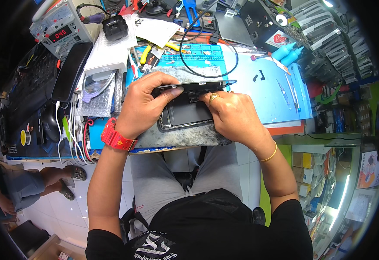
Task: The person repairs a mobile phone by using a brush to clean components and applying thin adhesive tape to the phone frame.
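An opened phone (pixel 189 113) lies at the near edge of the bench, its dark inside showing. My left hand (pixel 145 99) pinches the left end of a thin dark phone panel (pixel 196 84) between thumb and fingers, holding it raised and tilted over the phone's far side. My right hand (pixel 236 115) is closed at the phone's right part, fingertips pressed together beside small dark parts under the panel. What those fingertips hold, if anything, is hidden. A worn grey work mat (pixel 202 135) lies beneath the phone.
A blue repair mat (pixel 194 65) with compartments lies behind, crossed by a looped black cable (pixel 182 47). Yellow-handled pliers (pixel 145 54) rest there. Tweezers and small black parts (pixel 259 76) are on the right. A power supply (pixel 59 32) and loose white cables (pixel 71 115) stand left.
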A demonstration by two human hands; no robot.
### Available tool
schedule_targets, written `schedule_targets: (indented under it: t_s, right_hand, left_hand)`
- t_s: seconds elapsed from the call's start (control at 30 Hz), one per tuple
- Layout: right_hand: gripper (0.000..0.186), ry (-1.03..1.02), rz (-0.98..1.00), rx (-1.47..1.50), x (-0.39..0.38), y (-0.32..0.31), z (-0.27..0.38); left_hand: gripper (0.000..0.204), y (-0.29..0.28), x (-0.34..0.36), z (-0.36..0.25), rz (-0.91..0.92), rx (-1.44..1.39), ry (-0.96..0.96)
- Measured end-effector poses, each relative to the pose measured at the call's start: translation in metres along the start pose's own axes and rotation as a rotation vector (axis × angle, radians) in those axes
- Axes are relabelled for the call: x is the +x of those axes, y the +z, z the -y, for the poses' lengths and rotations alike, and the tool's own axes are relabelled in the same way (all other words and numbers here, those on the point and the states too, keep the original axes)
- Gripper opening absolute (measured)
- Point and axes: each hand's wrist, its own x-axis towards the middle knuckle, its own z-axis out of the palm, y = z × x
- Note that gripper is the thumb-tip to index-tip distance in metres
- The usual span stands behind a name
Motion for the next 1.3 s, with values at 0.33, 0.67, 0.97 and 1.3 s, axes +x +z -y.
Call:
schedule_targets:
  t_s: [0.33,0.67,0.97,1.3]
  right_hand:
    - [0.022,-0.015,-0.042,0.03,-0.0001,0.0025,-0.0027]
    - [0.029,-0.016,-0.022,0.022,-0.0001,0.0017,-0.0039]
    - [0.028,-0.02,-0.018,0.019,0.0006,0.0005,-0.0034]
    - [0.027,-0.019,-0.054,0.029,-0.0005,0.0022,-0.0067]
  left_hand:
    - [0.012,-0.0002,0.0003,-0.0024,-0.011,0.013,0.014]
    - [0.012,0.0001,0.0001,0.0,-0.011,0.015,0.028]
    - [0.012,-0.0004,0.0001,0.0002,-0.007,0.003,0.016]
    - [0.013,-0.0001,0.0007,0.0004,-0.022,0.032,0.028]
